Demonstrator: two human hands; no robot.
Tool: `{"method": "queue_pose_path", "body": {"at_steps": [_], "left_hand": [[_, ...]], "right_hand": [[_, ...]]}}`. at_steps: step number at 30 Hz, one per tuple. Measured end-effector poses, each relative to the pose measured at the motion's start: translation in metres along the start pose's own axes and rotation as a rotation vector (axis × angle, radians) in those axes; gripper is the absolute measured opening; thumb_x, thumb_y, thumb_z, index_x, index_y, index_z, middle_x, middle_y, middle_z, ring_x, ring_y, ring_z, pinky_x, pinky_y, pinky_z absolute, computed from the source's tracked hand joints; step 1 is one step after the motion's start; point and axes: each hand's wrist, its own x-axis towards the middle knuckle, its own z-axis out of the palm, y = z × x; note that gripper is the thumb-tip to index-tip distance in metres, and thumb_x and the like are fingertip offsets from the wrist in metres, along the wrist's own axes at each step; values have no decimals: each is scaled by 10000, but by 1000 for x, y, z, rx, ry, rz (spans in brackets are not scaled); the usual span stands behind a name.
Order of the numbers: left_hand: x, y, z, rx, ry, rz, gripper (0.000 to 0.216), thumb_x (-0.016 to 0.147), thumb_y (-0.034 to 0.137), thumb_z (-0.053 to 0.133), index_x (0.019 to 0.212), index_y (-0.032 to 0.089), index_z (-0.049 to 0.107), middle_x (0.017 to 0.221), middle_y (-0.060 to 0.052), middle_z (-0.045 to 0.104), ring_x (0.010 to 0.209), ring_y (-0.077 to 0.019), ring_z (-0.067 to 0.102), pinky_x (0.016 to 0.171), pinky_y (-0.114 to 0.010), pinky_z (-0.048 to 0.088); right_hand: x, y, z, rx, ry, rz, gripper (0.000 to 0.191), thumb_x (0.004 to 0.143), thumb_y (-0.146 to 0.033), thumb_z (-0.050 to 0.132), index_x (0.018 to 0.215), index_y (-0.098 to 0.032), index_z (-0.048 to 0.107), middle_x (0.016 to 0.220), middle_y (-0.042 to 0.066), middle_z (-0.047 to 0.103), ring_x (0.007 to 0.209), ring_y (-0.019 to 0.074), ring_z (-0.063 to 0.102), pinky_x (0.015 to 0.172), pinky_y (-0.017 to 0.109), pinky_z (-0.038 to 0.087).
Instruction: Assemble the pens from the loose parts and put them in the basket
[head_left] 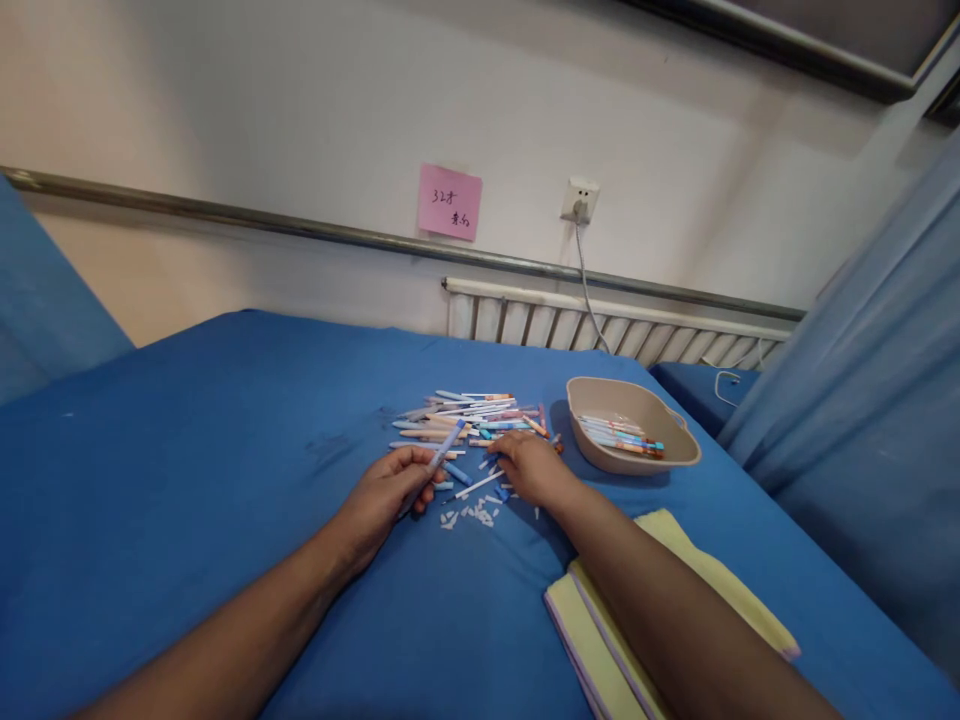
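My left hand [394, 490] is closed around a pale blue-violet pen barrel [448, 442], which slants up to the right with a bluer end on top. Over the right side of the loose pen parts is my right hand [529, 465], its fingers curled downward; whatever they pinch is hidden. A thin white refill [480, 485] lies just below those fingers. Small white tips [469, 516] are scattered in front. Behind both hands spreads a heap of pen barrels and refills [480, 408] in white, blue, peach and orange.
A beige plastic basket [637, 462] with several pens [619, 435] stands to the right. A folded yellow towel [600, 640] lies under my right forearm. Blue cloth [225, 480] covers the bed-like surface. Behind it are a radiator [540, 322], a rail [337, 230] and a plugged cord [587, 285].
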Motion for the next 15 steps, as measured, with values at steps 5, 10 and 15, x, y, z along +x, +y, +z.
{"method": "queue_pose_path", "body": {"at_steps": [5, 10, 15], "left_hand": [[-4, 2, 2, 68, 15, 27, 223, 710, 304, 618, 842, 135, 559, 705, -5, 602, 504, -79, 486, 469, -197, 382], [-2, -1, 2, 136, 1, 60, 239, 684, 321, 637, 820, 143, 555, 704, 0, 614, 504, -79, 487, 471, -200, 377], [-2, -1, -1, 210, -27, 68, 247, 680, 315, 652, 850, 149, 585, 666, 17, 598, 518, -84, 480, 477, -199, 354]], "right_hand": [[6, -2, 0, -67, -47, 50, 199, 799, -193, 575, 985, -199, 645, 1024, 70, 649, 976, 206, 567, 845, 291, 397], [0, -5, 2, 70, 58, 97, 137, 805, -181, 550, 931, -181, 604, 890, 63, 649, 832, 180, 581, 757, 284, 416], [-20, -11, -5, 703, 212, 272, 174, 831, -312, 505, 953, -197, 554, 703, -7, 576, 623, 140, 554, 504, 224, 427]]}}
